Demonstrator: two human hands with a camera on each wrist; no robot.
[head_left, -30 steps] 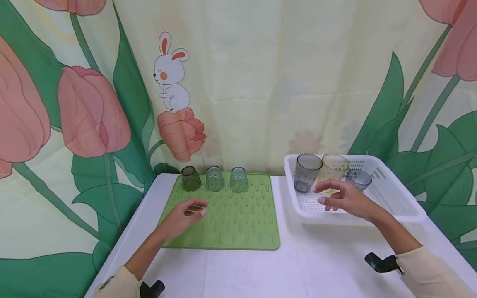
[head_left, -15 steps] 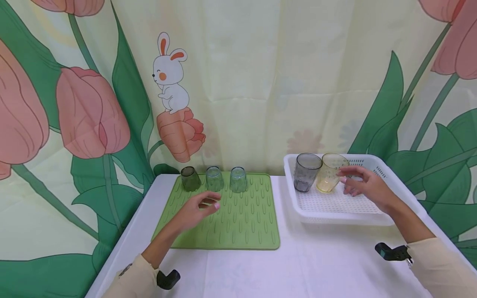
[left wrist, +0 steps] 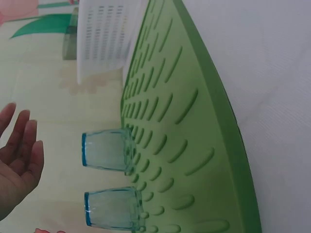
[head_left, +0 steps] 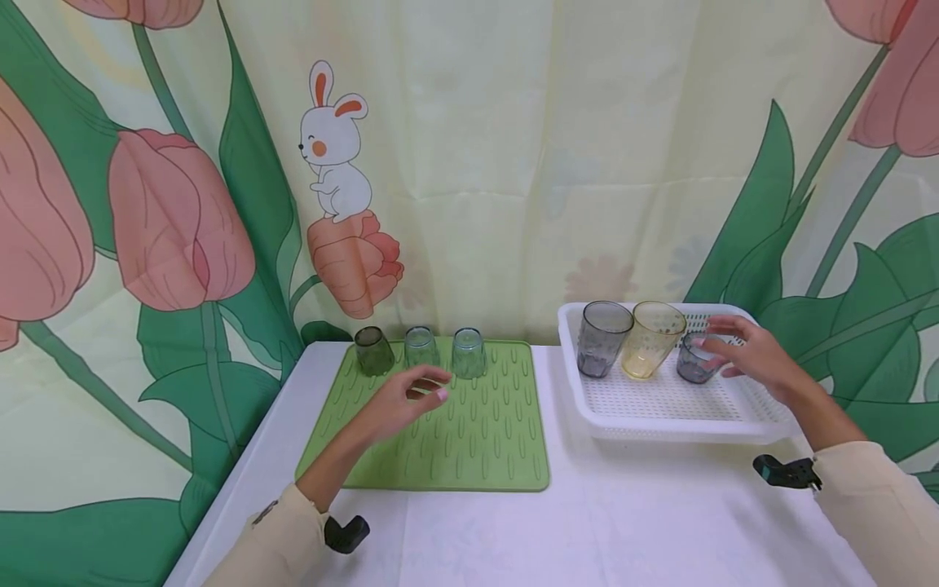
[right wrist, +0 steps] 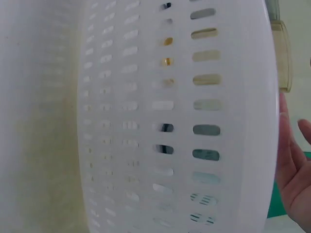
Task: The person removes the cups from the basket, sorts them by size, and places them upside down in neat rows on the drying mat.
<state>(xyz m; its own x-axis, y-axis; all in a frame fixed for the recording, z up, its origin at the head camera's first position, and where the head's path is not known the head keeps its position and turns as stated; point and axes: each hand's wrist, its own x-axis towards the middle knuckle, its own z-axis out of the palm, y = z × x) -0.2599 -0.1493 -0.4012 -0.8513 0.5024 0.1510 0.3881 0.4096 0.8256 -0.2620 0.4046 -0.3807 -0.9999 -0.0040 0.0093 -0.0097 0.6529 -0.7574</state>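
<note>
My right hand (head_left: 750,352) is at the right side of a small grey glass (head_left: 694,359), fingers and thumb spread around its rim with the glass standing in the white basket (head_left: 682,426). In the right wrist view the basket wall hides that glass. A tall grey glass (head_left: 604,340) and a yellow glass (head_left: 649,342) stand to its left. Over the green mat (head_left: 484,444) hovers my left hand (head_left: 399,403), loosely bent and holding nothing. Along the mat's far edge stand a dark glass (head_left: 374,352) and two bluish glasses, one partly behind (head_left: 421,346) and one to the right (head_left: 469,354).
A white cloth (head_left: 572,522) covers the table. Behind it hangs a curtain (head_left: 477,163) printed with tulips and a rabbit. Black wrist cameras stick out from both sleeves.
My right hand has moved right, past the tall glasses, to the small grey glass. My left hand has drifted right and slightly forward over the mat.
</note>
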